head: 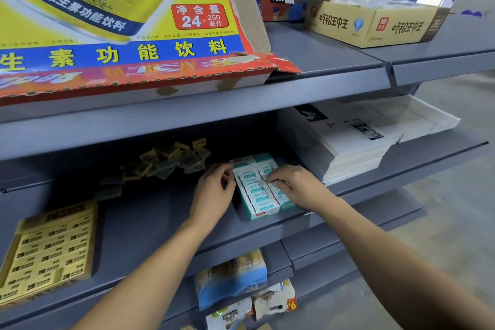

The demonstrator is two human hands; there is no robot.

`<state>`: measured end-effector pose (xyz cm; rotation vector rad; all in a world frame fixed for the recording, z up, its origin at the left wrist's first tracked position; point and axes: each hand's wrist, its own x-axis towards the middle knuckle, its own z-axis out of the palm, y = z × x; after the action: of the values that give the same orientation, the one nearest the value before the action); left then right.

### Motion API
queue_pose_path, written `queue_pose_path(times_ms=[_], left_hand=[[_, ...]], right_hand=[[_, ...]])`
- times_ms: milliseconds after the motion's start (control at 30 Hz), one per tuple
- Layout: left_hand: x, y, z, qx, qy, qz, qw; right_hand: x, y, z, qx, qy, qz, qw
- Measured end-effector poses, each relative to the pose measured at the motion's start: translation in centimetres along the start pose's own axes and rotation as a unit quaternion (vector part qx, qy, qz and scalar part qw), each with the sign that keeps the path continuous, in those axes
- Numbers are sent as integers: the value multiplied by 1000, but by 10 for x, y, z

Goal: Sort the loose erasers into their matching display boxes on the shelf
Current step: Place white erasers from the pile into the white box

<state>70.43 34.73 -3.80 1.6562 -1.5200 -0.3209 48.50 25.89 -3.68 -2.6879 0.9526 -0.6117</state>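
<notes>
A teal and white display box (257, 215) full of teal-labelled erasers stands on the middle shelf. My left hand (214, 193) rests against the box's left side, fingers curled at its top edge. My right hand (290, 186) lies on the erasers in the right-hand row, fingertips pressing down on one. A pile of loose yellow and clear-wrapped erasers (166, 161) lies further back to the left. A yellow display box (51, 249) filled with yellow erasers sits at the front left of the same shelf.
The grey shelf (150, 211) has bare room between the two boxes. White booklet stacks (356, 142) stand just right of the teal box. A large drinks carton (120, 29) overhangs from the shelf above. Snack bags (233, 276) lie on the shelf below.
</notes>
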Motion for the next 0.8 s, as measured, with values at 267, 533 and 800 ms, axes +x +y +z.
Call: queue_pose_path(times_ms=[267, 533, 800], left_hand=[[-4, -2, -2, 0, -5, -8, 1000], [-17, -44, -49, 62, 33, -68, 995], [-19, -66, -80, 83, 41, -106, 990]], right_hand=[[9, -14, 2, 8, 17, 20, 1000], [69, -78, 54, 43, 50, 38, 997], [116, -103, 99, -58, -2, 42, 997]])
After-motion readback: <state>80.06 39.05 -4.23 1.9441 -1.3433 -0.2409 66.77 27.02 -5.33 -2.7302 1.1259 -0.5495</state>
